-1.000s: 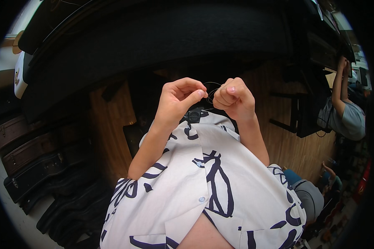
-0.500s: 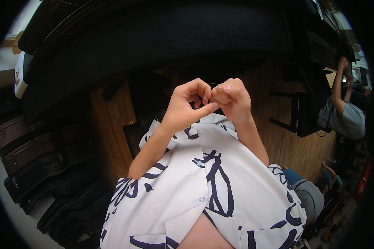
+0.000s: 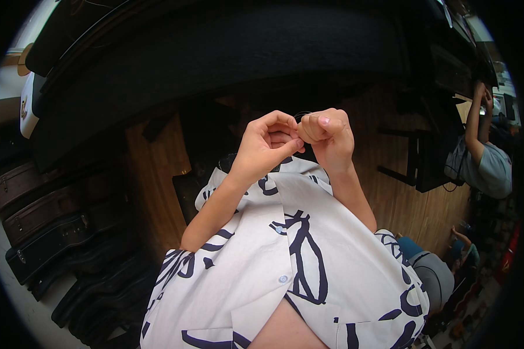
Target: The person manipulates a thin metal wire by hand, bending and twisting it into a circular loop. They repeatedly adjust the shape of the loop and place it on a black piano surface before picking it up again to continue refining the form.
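Note:
Both hands are raised in front of my body, almost touching. Thumb and fingers of my left hand are pinched together at their tips, beside the right fist; whatever lies between them is too small to make out. My right hand is curled closed with its thumb on top. A thin, wire-like strand arcs faintly above the gap between the hands and runs into the right fingers. Its far end is lost against the dark background.
Beyond my hands stretches a large black surface. Several brown and black instrument cases line the left side. A black stool or bench stands on the wooden floor at right. Another person in grey works at far right.
My left thumb and fingertips have closed from an open curve into a pinch. The right hand has shifted slightly. At far right the other person's hands have come together.

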`<state>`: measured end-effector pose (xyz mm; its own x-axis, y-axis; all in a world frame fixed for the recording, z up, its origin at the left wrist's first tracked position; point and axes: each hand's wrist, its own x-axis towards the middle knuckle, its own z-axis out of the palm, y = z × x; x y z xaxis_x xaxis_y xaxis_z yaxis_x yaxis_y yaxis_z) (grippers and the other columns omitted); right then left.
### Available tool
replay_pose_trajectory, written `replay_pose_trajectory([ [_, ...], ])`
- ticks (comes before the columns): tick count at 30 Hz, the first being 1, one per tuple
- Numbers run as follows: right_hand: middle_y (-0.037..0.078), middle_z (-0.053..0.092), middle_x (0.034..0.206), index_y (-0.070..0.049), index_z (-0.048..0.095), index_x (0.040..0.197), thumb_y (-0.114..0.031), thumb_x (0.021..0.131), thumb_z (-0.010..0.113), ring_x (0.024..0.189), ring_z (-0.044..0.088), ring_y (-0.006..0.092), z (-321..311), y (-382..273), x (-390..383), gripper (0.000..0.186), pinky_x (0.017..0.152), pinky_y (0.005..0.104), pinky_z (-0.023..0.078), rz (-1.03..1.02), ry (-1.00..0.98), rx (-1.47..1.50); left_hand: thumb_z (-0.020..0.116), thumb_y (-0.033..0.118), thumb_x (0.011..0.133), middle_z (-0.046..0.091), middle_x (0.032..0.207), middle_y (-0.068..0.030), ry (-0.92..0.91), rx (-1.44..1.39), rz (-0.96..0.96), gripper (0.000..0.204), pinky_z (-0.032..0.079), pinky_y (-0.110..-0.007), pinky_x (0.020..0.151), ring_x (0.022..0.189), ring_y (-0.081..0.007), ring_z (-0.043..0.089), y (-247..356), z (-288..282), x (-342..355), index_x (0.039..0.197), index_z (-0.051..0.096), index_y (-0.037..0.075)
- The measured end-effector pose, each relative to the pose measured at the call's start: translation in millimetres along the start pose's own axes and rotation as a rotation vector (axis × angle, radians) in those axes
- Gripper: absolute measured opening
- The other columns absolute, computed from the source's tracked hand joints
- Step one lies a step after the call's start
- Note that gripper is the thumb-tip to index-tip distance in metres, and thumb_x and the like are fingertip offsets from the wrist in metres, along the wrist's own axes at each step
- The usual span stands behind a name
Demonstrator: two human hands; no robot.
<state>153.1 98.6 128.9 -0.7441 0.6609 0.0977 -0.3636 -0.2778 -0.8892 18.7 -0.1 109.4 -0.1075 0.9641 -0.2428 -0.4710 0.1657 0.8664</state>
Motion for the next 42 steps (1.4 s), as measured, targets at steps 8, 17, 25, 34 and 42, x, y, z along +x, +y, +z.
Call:
replay_pose_trajectory([
  [8,0.0,0.028,0.05,-0.007,0.029,0.053,-0.022,0.091,0.049,0.05,0.025,0.0106,-1,-1,0,0.045,0.049,0.0303,0.021,-0.025,0.028,-0.009,0.077,0.003,0.084,0.072,0.092,-0.0099,0.031,0.0,0.01,0.028,0.056,-0.024,0.071,0.083,-0.0156,0.072,-4,5,2,0.11,0.064,0.002],
  [17,-0.002,0.019,0.051,-0.012,0.021,0.057,-0.022,0.095,0.04,0.048,0.015,0.0109,-11,-3,2,0.044,0.046,0.0317,0.015,0.019,0.037,0.302,0.072,0.013,0.092,0.071,0.084,-0.0075,0.092,-0.093,0.18,0.012,0.051,-0.025,0.064,0.073,-0.0147,0.068,-5,-11,3,0.099,0.072,0.002],
  [25,-0.001,0.022,0.05,-0.014,0.021,0.057,-0.027,0.097,0.04,0.045,0.018,0.0113,-17,0,2,0.046,0.044,0.0307,0.017,0.18,-0.058,0.605,0.07,0.002,0.09,0.063,0.087,-0.0044,0.101,0.093,0.308,0.01,0.048,-0.022,0.065,0.076,-0.0121,0.059,1,-17,3,0.098,0.076,0.001],
  [34,-0.001,0.022,0.049,-0.015,0.022,0.056,-0.028,0.097,0.038,0.044,0.019,0.0114,-20,5,1,0.046,0.043,0.03,0.018,0.279,-0.097,0.69,0.074,-0.009,0.082,0.069,0.089,-0.0085,0.272,0.195,0.438,0.018,0.057,-0.022,0.076,0.083,-0.0157,0.071,-1,-11,-2,0.098,0.077,0.0],
  [42,-0.002,0.022,0.049,-0.014,0.023,0.056,-0.027,0.096,0.039,0.044,0.019,0.011,-7,11,-3,0.045,0.043,0.0295,0.017,0.261,-0.068,0.646,0.075,-0.012,0.08,0.069,0.087,-0.0103,0.451,0.362,0.649,0.018,0.058,-0.022,0.073,0.081,-0.0179,0.072,-5,2,-4,0.094,0.077,-0.001],
])
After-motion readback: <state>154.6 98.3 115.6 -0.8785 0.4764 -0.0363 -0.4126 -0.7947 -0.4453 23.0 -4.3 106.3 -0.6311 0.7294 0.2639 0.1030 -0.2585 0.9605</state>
